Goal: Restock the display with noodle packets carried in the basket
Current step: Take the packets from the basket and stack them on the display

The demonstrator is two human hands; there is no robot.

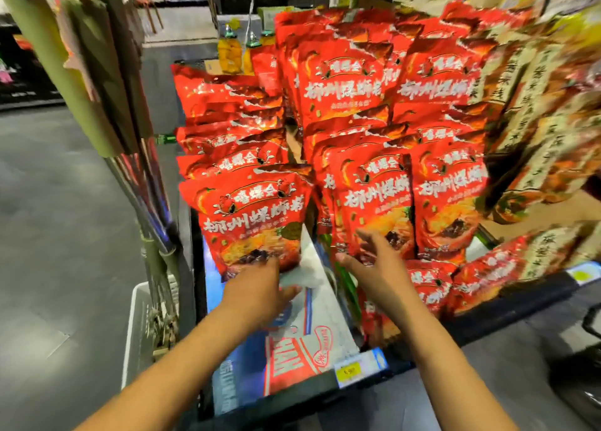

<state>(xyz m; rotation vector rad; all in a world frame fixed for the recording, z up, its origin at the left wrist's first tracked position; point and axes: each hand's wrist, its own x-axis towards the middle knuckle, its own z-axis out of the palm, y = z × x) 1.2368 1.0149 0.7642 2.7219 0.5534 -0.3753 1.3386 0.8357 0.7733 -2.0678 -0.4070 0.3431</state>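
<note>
a person's left hand meets the lower edge of the front red noodle packet in the left row of a shop display; motion blur hides whether the fingers pinch it or merely press. the right hand, fingers spread and straight, lies against the front packet of the next row. more red packets stand upright in ranks behind, and a few lie flat at the shelf's front right. a white crate sits on the floor at lower left. the glossy film pouches look light, soft and slippery, with contents that are probably brittle. they are best taken by the side edges or the sealed top seam, not squeezed across the middle, then leaned on the row behind.
</note>
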